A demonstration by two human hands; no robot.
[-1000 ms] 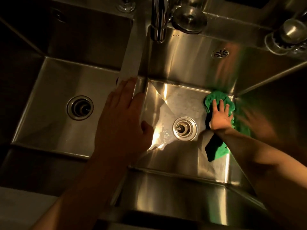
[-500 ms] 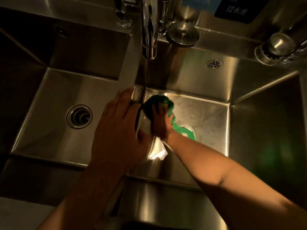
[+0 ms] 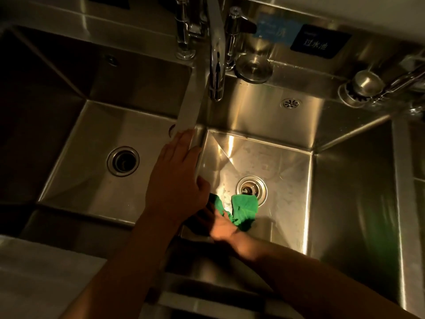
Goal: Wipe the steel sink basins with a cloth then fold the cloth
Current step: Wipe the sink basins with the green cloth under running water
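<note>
A green cloth (image 3: pixel 243 209) lies crumpled on the floor of the right steel basin (image 3: pixel 285 171), just in front of its round drain (image 3: pixel 251 188). My right hand (image 3: pixel 220 223) presses down on the cloth's near left part at the basin's front left corner; the hand is blurred. My left hand (image 3: pixel 177 178) rests flat, fingers apart, on the steel divider (image 3: pixel 188 111) between the two basins and holds nothing. The left basin (image 3: pixel 92 157) has its own drain (image 3: pixel 123 160) and nothing in it.
A chrome tap spout (image 3: pixel 216 65) hangs over the divider at the back. A round steel plug (image 3: pixel 253 66) sits on the back ledge, another steel fitting (image 3: pixel 365 85) at the back right. An overflow grille (image 3: pixel 291 103) is in the right basin's back wall.
My right hand swept the cloth from the right basin's far right corner to its back left corner, then forward to the front left. The left hand stayed on the divider. The view shifted downward.
</note>
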